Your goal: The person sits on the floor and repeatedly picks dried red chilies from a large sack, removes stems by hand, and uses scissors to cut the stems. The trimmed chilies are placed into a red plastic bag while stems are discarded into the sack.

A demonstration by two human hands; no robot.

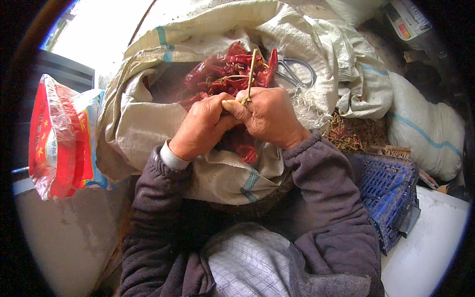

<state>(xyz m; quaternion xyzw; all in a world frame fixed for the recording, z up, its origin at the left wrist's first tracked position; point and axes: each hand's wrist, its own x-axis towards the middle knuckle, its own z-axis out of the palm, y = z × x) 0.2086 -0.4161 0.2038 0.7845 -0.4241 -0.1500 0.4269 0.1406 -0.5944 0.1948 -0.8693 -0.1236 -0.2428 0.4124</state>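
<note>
My left hand (206,122) and my right hand (269,115) meet over the mouth of a woven plastic sack (148,122). A thin dry stalk (252,68) stands up from between the thumb and curled fingers of my right hand. My left hand is curled against the right; its fingertips and anything inside them are hidden. Behind both hands lies a heap of dried red chili peppers (230,76), some with pale stems. More dried red chilies (246,153) show just below the hands. Scissors with looped grey handles (305,72) rest on the sack's right side.
A red and blue printed plastic bag (65,148) stands on the left. At right sit a blue perforated plastic crate (387,178), a heap of dry stems (343,133) and a full white woven sack (426,122). A white surface (430,230) lies beyond the crate.
</note>
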